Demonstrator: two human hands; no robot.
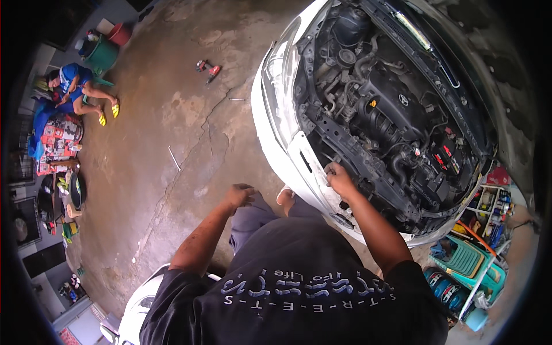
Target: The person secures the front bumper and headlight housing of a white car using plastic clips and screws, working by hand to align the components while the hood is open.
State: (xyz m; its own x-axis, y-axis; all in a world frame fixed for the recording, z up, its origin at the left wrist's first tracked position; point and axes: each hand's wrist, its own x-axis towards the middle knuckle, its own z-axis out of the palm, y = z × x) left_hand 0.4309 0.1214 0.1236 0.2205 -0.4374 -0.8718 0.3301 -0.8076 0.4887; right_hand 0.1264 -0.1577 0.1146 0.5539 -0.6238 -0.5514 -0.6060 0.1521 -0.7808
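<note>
My right hand (340,178) is at the front edge of a white car's bumper (300,150), its fingers bent together against the rim. What they pinch, if anything, is hidden. Beside my thigh hovers my left hand (241,196), clear of the car, with its fingers curled inward. Whether something small sits in that hand does not show. Under the raised hood lies the engine bay, with a black engine cover (397,98) and a battery (447,156) at the right. Just behind the bumper runs a dark crossmember (351,144).
A red and black cordless drill (213,72) and a thin metal bar (173,157) lie on the stained concrete floor (144,115). At far left a person in blue (75,86) sits by bins. Green plastic stools (468,259) and a rack of bottles (499,207) stand right.
</note>
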